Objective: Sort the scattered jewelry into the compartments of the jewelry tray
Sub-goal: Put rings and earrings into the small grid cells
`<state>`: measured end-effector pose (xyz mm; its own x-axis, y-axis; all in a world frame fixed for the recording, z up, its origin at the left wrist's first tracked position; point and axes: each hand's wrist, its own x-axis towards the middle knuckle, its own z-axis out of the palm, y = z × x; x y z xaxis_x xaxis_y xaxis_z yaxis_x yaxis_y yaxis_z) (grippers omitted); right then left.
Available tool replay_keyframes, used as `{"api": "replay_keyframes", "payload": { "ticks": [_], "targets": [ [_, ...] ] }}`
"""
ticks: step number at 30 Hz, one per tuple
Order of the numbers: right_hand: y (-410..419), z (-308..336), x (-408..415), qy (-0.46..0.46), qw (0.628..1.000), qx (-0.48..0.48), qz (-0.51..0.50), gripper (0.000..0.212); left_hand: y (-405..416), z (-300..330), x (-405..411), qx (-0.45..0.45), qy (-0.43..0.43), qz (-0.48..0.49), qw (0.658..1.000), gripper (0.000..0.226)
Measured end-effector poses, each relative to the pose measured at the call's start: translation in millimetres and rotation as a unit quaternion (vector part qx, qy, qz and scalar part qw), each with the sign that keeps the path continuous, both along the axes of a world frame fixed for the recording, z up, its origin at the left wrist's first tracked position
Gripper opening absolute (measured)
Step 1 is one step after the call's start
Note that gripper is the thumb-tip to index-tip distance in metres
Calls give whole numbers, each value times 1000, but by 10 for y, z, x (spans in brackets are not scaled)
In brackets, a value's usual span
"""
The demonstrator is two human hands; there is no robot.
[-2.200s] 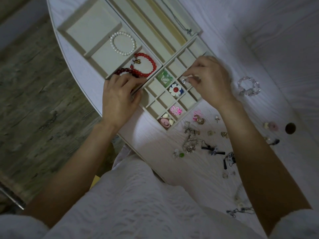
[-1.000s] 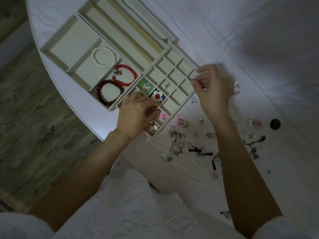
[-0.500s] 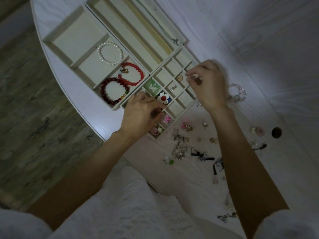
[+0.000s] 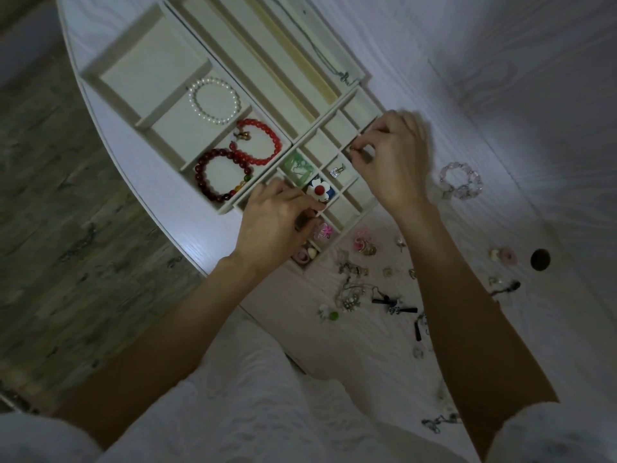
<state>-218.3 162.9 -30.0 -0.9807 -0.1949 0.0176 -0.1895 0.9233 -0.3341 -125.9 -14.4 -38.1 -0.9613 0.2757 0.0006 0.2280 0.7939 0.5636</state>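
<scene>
Right hand (image 4: 395, 158) pinching small piece over jewelry tray (image 4: 107, 71) cell; lower first, then release, left hand (image 4: 277, 225) curled, steadying tray edge.

Left hand (image 4: 277, 225): knuckles up, fingers curled with tips drawn together, forearm reaching in from lower left.
Right hand (image 4: 394, 158): fingers bent, thumb and forefinger tips pinched together, forearm stretched from lower right.
</scene>
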Motion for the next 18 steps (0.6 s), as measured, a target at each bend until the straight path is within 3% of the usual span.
{"api": "replay_keyframes", "payload": {
  "ticks": [2,4,10,18],
  "targets": [
    [-2,19,32,-54,992,-88,-69,11,-1,-1,-4,0,-3,-2,1000,22],
    [-7,19,54,-87,986,-110,-88,12,4,-3,-2,-1,-7,-5,1000,22],
    [-14,53,43,-57,998,3,-28,19,6,-5,1,-6,-5,-5,1000,21],
    [-63,79,-9,-28,997,67,-2,25,6,-9,0,-10,-7,-8,1000,25]
  ]
}}
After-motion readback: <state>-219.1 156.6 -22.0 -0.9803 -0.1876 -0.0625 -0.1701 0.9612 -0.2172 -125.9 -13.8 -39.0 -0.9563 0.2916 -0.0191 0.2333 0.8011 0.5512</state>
